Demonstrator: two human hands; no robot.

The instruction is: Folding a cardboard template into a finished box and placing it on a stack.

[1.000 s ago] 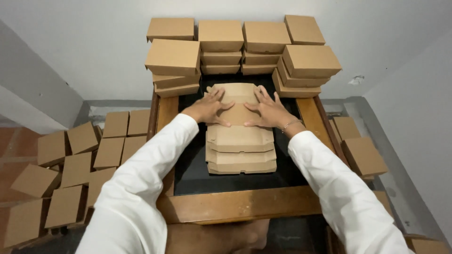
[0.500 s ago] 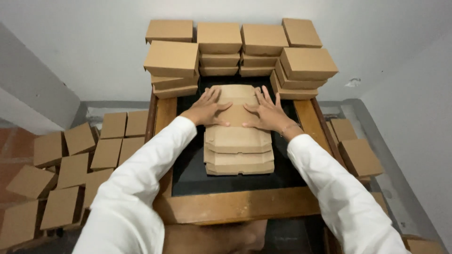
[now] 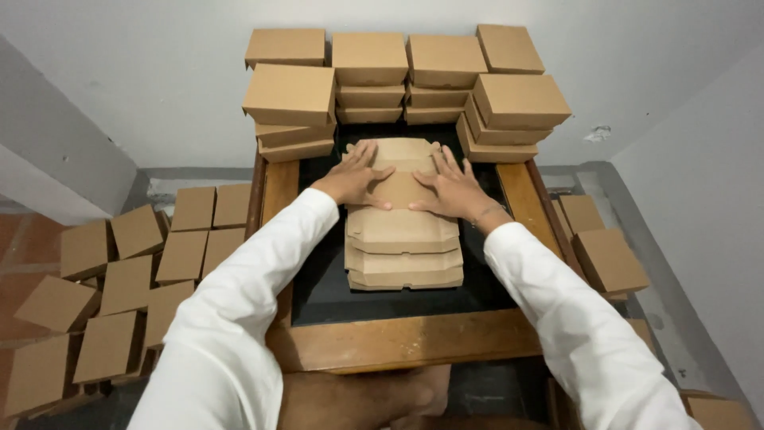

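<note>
Nearest cam: wide brown wooden front rail of the low table (image 3: 398,341), w/ a black inset work surface (image 3: 318,279) behind it. On that surface sits a stack of flat, unfolded tan cardboard box blanks (image 3: 404,256), edges slightly staggered toward the near side. Both white sleeves reach over the stack. Left hand (image 3: 356,177) and right hand (image 3: 452,187) lie palm-down, fingers spread, flat on the topmost tan cardboard blank (image 3: 402,171); not gripping, just pressing, thumbs pointing in toward each other w/ a small gap between. That top blank sits at the far end of the stack, directly under both palms, its far edge poking out past the fingertips toward the wall. My read: step in hand is pressing/creasing that top sheet. To do it well: keep pressure even on both sides, hands symmetric about the centre line, so the sheet doesn't skew vs. the stack below; keep fingertips behind the far fold line. Beyond the hands: stacks of finished closed brown cardboard boxes (image 3: 290,91) along the grey wall, some tilted. Left, on the floor: rows of more closed brown boxes (image 3: 135,255); a few more at right (image 3: 609,259).
</note>
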